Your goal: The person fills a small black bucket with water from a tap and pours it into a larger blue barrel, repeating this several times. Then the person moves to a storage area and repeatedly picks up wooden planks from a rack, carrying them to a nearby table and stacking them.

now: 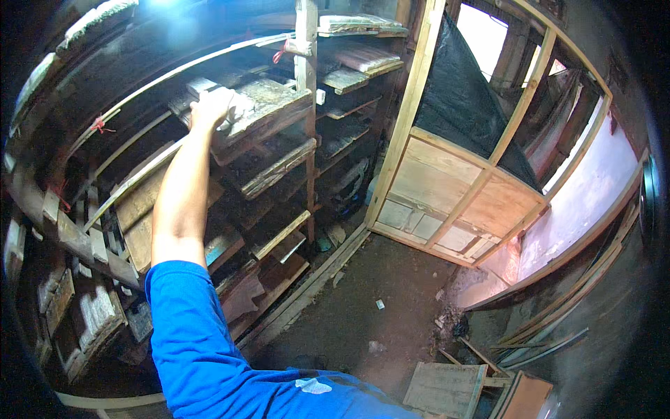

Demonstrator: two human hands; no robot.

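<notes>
My left arm, in a blue sleeve, reaches up and forward to the wooden shelf rack. At its end, my left hand point(209, 110) is closed, its fingers bent over a white crumpled cloth point(242, 110). The cloth touches the top of a worn, dusty wooden board point(276, 103) on an upper shelf. Glare washes out the fingertips and the cloth's edges. Beside the hand lies a short pale wood piece point(201, 86). My right hand does not show in the picture.
Lower shelves hold several boards point(283, 234). An upright post point(306, 70) divides the rack. Right of it stands a wooden-framed panel point(447, 171) with black sheeting. Scrap boards point(447, 387) and long strips point(565, 300) lie at the lower right on the dirt floor point(335, 307).
</notes>
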